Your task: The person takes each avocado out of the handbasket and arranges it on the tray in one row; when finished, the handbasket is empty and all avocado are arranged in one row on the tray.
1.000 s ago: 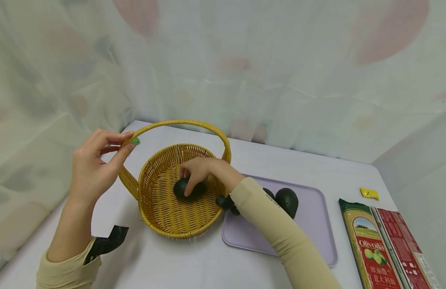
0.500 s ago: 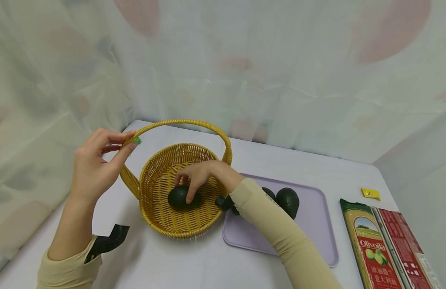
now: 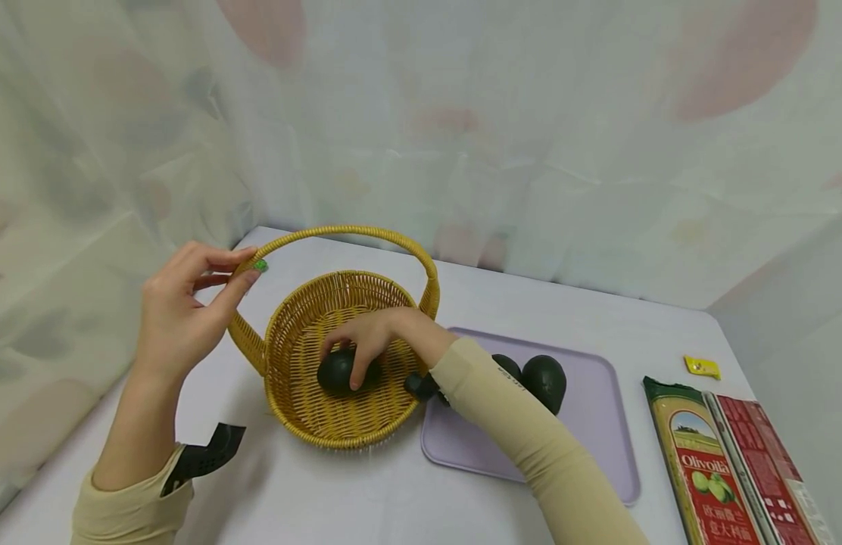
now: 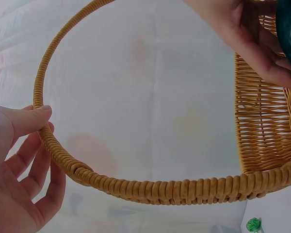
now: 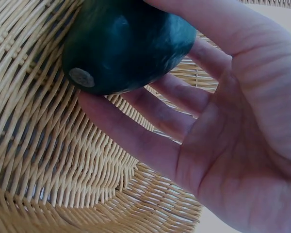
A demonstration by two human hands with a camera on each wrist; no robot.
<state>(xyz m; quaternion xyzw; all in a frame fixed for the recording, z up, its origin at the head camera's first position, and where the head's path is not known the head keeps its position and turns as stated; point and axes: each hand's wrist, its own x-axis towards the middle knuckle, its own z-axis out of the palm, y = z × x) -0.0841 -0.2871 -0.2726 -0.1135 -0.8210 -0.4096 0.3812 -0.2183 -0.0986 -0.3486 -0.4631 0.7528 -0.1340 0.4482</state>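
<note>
A round yellow wicker basket (image 3: 346,441) stands left of centre, its arched handle (image 3: 346,229) rising over it. My left hand (image 3: 179,314) pinches the left side of that handle between thumb and fingers; the left wrist view shows the thumb lying across the wrapped handle (image 4: 199,191). Inside the basket my right hand (image 3: 373,333) holds a dark green avocado (image 3: 335,373), thumb on the near side and fingers round the far side. In the right wrist view the avocado (image 5: 126,48) shows a pale stem scar, with the woven bottom close beneath.
Right of the basket, a lilac tray (image 3: 475,452) bears several avocados (image 3: 544,382), partly hidden by my right sleeve. Farther right lie a pasta packet (image 3: 700,462), a red packet (image 3: 768,454) and a small yellow packet (image 3: 703,366). A small green item (image 3: 260,265) lies behind the handle.
The right hand and the avocado have shifted slightly left and nearer within the basket, mostly in the first half second. The left hand keeps its place on the handle.
</note>
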